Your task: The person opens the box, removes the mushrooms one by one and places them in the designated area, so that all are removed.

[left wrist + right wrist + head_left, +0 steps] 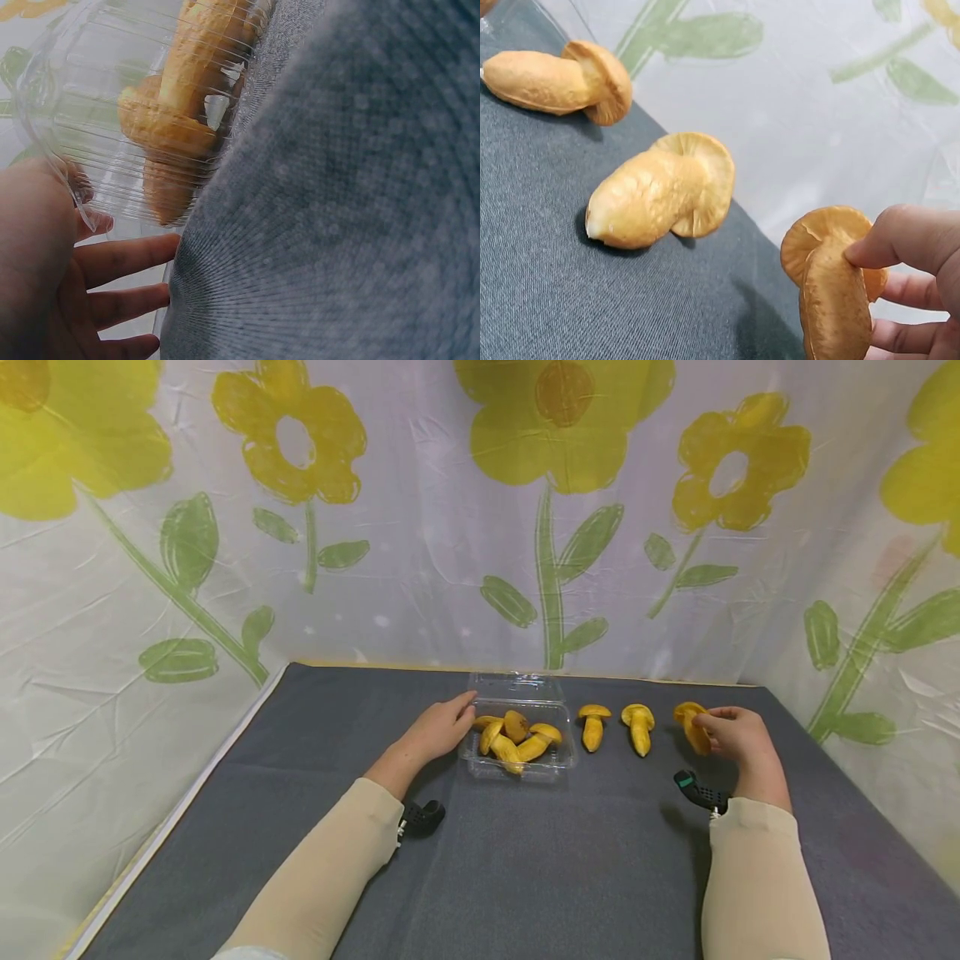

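Observation:
My right hand (738,739) pinches a yellow-orange mushroom (692,727) between thumb and fingers, its cap up and its stem down. In the right wrist view, this mushroom (836,300) is held just off the cloth. To its left, two more mushrooms, one nearer (639,727) and one farther (593,727), lie apart with their caps away from me. An open clear plastic box (555,772) holds several mushrooms (510,747). My left hand (438,727) rests at the box's left side, touching its rim, with its fingers (124,262) mostly straight.
The box's clear lid (516,687) is folded back behind it. Dark grey cloth (540,868) covers the table. White sheets with painted yellow flowers (420,610) hang close behind the table and along both sides. Each wrist carries a black camera (423,817).

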The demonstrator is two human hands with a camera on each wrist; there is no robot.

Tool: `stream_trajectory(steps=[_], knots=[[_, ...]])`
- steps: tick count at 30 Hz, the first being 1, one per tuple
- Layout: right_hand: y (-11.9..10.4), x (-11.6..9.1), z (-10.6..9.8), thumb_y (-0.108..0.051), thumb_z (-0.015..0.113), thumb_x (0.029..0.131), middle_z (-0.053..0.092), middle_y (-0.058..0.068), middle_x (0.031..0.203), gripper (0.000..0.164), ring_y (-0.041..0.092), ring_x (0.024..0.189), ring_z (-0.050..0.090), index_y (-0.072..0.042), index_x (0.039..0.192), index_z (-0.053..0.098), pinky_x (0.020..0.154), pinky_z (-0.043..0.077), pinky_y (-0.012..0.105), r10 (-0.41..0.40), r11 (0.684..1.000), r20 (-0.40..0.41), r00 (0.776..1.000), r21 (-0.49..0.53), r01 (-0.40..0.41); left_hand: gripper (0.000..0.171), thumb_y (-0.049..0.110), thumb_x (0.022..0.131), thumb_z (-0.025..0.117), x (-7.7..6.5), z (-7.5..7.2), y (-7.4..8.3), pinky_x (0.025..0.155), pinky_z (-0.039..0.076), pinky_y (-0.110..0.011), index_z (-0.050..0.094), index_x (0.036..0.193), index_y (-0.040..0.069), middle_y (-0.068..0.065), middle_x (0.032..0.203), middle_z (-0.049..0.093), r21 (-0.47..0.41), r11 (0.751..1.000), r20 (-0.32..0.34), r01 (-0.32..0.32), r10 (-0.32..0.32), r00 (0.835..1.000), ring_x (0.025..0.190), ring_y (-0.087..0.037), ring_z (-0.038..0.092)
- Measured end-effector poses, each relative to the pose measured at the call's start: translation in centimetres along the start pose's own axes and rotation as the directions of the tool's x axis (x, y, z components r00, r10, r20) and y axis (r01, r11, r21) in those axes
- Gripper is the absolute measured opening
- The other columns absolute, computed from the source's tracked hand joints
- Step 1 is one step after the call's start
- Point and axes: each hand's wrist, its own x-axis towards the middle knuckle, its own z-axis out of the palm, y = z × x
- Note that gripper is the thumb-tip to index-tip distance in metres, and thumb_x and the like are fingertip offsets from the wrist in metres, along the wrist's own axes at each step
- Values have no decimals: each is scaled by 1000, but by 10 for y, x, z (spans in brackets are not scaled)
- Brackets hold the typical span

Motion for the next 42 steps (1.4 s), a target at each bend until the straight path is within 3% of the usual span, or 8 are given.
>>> stream_trajectory(steps=[4,7,17,25,31,42], knots=[[4,3,2,-24,58,103,45,35,141,59,38,112,63,14,145,41,77,59,31,10,1000,-21,1000,-15,-10,53,28,113,37,-1,-1,1,57,35,-35,33,162,9,1,58,44,3,1000,-5,-18,18,1000,48,-13,33],[6,4,4,-24,59,103,45,35,142,58,45,123,57,13,144,42,79,59,32,19,1000,-36,999,-21,-20,53,27,113,38,-1,-2,1,56,34,-35,33,162,8,1,58,43,-3,1000,-5,-28,28,1000,47,-14,32],[12,8,11,-26,60,102,48,32,137,56,43,119,57,12,141,47,92,55,42,50,995,-60,997,-83,-55,53,27,113,38,-1,-2,2,57,34,-35,34,162,9,1,59,43,-1,1000,-5,-26,26,1000,49,-14,33],[7,4,10,-24,60,102,52,33,130,54,42,112,60,15,138,49,87,57,42,50,978,-51,997,-198,-59,53,27,113,38,-1,0,1,58,35,-36,34,162,9,1,60,44,3,1000,-11,-22,22,1000,50,-14,34],[8,5,8,-24,61,102,51,34,133,57,43,112,61,14,141,46,86,57,41,46,979,-47,998,-199,-55,53,27,112,39,-1,-1,1,57,35,-35,33,162,8,1,60,43,-2,1000,-13,-18,18,1000,49,-14,34],[-6,-4,1,-30,58,102,42,38,143,62,52,124,49,12,145,44,101,44,59,-14,956,-40,999,-293,2,54,28,113,38,0,-1,1,56,35,-35,33,162,8,1,60,44,-3,1000,0,-12,12,1000,48,-14,33]])
